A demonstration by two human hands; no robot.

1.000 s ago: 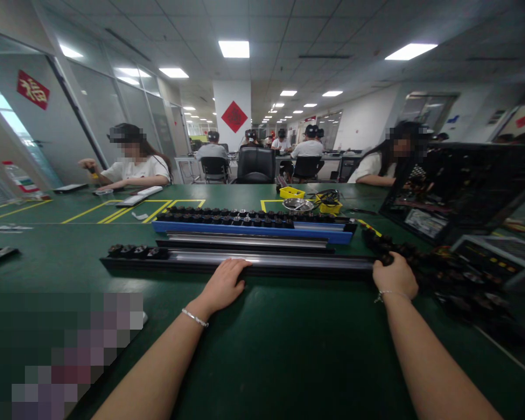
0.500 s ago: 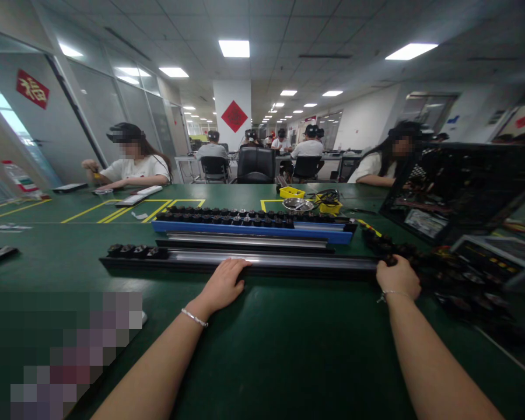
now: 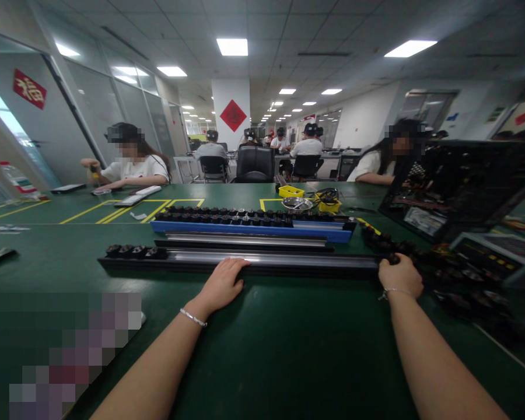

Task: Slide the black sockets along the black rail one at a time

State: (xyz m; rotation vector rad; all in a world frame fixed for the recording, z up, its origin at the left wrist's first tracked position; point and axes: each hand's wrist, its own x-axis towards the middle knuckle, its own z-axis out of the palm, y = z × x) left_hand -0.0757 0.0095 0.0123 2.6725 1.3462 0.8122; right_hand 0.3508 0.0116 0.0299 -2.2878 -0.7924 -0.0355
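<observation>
A long black rail [image 3: 289, 263] with a shiny metal strip lies crosswise in front of me. Several small black blocks [image 3: 133, 251] with metal tops sit on its left end. My left hand [image 3: 223, 283] rests on the rail's near edge, fingers stretched over its top and thumb apart. At the right end, my right hand [image 3: 400, 276] has its fingers curled around a small black block [image 3: 392, 259], against the rail's end. The fingers partly hide this block, so I cannot tell whether it sits in the rail.
Behind lie another black rail [image 3: 245, 240] and a blue rail [image 3: 245, 228] full of black blocks. To the right are loose black parts [image 3: 476, 297], a metal-cased unit [image 3: 503, 256] and a dark open case [image 3: 459, 186]. A metal dish [image 3: 297, 203] stands farther back. Co-workers sit across the table.
The view has shifted very slightly. My right hand is a touch farther right, still on the black block; my left hand stays on the rail.
</observation>
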